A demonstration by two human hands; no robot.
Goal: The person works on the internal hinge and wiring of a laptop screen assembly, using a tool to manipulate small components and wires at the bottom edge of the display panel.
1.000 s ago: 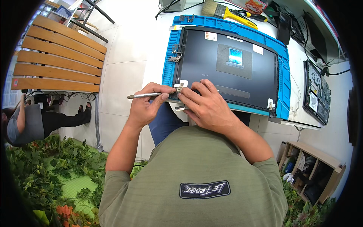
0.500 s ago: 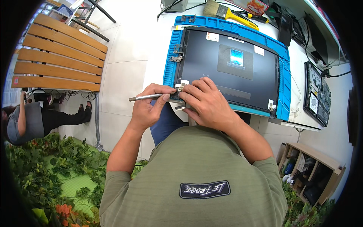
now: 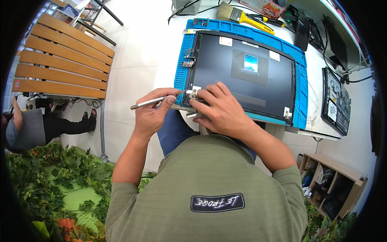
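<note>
A dark laptop screen panel [image 3: 217,60] lies on a blue work mat [image 3: 300,99]. My left hand [image 3: 150,105] grips a slim silver pen-shaped tool [image 3: 151,101], its thin tip reaching the panel's near left corner beside a white sticker. Bent over that same corner, my right hand [image 3: 219,107] has its fingers and thumb around a small metal hinge [image 3: 192,115] that juts past the panel's near edge. The fingers partly hide the hinge's seat. Another metal hinge [image 3: 188,64] sits farther up the left side, apart from both hands.
A yellow-handled brush [image 3: 246,18] and hand tools lie beyond the mat. To the right, an opened laptop base [image 3: 335,103] rests on the white table, with a thin cable nearby. A slatted wooden bench [image 3: 68,58] and another person [image 3: 30,127] are at left.
My left hand has drawn slightly left and down, and the tool's tip now shows at the panel's corner. My right hand stays at the corner, its fingers shifted a little.
</note>
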